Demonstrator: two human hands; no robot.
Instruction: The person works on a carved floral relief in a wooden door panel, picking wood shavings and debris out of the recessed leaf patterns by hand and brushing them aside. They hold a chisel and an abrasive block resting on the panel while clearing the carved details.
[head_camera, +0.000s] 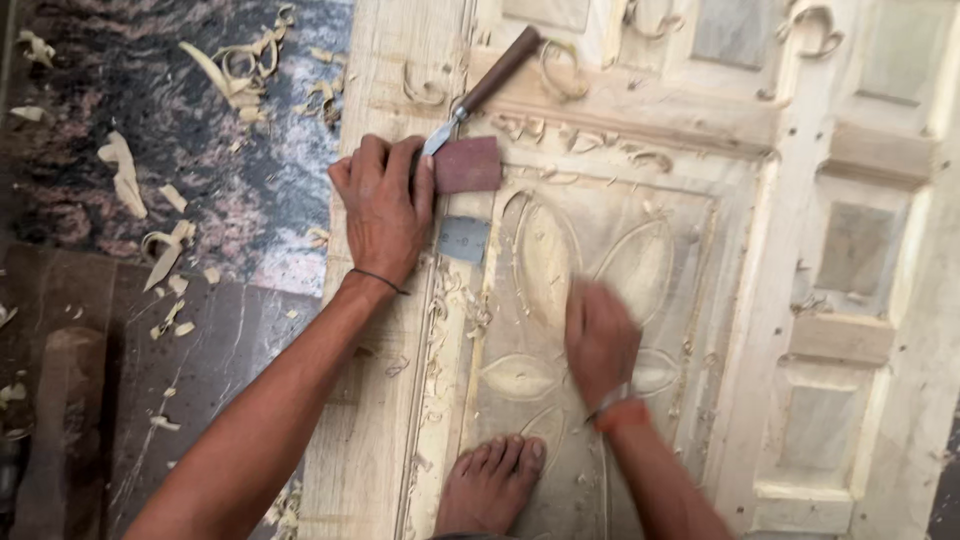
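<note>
A pale wooden door (850, 250) lies flat, with a carved leaf-and-petal panel (560, 270) in its middle. My left hand (385, 205) presses flat on the door's left stile, fingers spread, right beside a chisel and a reddish-brown sandpaper piece (468, 165). My right hand (600, 340) is blurred with motion over the carved petals, fingers curled; whether it holds anything I cannot tell. The chisel (495, 78) with a dark wooden handle lies slanted, its blade tip at my left fingers. A small grey metal scraper (463, 239) rests just below the sandpaper.
My bare foot (492, 480) stands on the door's lower edge. Curled wood shavings (235, 70) litter the dark stone floor (150, 200) at left and lie on the door. Raised panels and mouldings (850, 330) run along the door's right side.
</note>
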